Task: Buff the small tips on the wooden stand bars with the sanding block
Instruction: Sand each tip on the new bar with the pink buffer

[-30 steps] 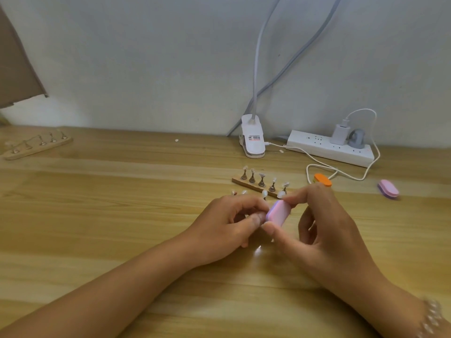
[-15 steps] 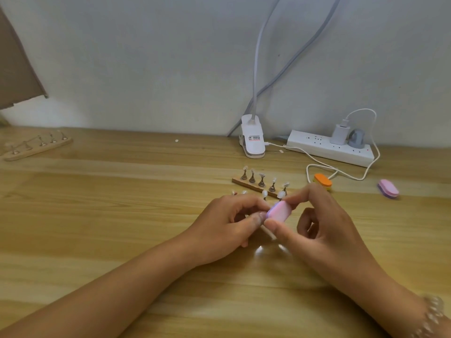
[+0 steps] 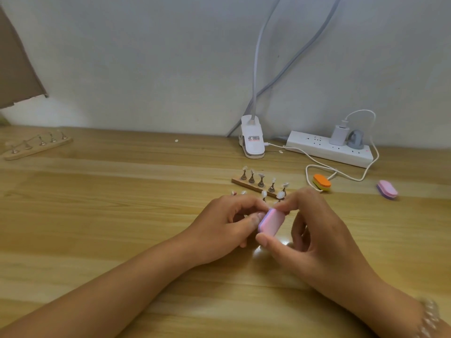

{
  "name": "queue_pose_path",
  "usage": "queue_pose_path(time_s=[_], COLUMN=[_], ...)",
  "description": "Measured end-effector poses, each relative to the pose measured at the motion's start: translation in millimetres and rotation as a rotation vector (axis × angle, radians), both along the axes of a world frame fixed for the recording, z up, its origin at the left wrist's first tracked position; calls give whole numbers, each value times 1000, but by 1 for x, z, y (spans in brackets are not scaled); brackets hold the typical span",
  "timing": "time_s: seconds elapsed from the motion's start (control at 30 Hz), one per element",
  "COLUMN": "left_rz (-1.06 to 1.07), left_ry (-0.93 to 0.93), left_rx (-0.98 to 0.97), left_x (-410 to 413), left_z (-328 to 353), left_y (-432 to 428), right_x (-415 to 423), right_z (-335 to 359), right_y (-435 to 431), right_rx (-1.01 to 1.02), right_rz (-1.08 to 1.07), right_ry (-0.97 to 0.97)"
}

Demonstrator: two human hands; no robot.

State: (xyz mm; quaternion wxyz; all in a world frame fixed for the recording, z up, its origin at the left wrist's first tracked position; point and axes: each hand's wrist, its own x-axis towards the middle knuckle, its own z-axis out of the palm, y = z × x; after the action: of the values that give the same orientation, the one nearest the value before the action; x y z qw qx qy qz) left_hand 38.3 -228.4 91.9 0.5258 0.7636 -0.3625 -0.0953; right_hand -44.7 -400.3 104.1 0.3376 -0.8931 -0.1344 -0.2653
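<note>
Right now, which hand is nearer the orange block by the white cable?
Right. The right hand is just on the near side of the orange block, gripping the pink sanding block. The left hand is farther off to the left, beyond that pink block.

Nothing here can be read: the only print is a small label (image 3: 253, 138) with dark and red lines on the white clip (image 3: 254, 150), far off in the middle, too blurred to make out.
</note>
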Motion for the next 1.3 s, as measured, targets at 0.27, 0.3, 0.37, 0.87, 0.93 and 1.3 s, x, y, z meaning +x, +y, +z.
queue_pose_path(time_s=[0.27, 0.3, 0.37, 0.87, 0.93, 1.3], left_rz=[16, 16, 17, 16, 12, -18], left_ry=[-1, 3, -7, 3, 13, -36], left_rx=[2, 4, 7, -26, -19, 16], left_x=[0, 0, 0, 1, 1, -1], left_z=[1, 1, 1, 1, 0, 3], left_y=[0, 0, 0, 0, 0, 1], right_x=[2, 1, 2, 3, 1, 3], right_z=[1, 0, 1, 2, 0, 2], right_y=[-1, 0, -1, -2, 0, -3], right_rx=[15, -12, 50, 97, 76, 153], right_rz=[-46, -1, 25, -14, 66, 3], right_ry=[-4, -13, 23, 46, 55, 62])
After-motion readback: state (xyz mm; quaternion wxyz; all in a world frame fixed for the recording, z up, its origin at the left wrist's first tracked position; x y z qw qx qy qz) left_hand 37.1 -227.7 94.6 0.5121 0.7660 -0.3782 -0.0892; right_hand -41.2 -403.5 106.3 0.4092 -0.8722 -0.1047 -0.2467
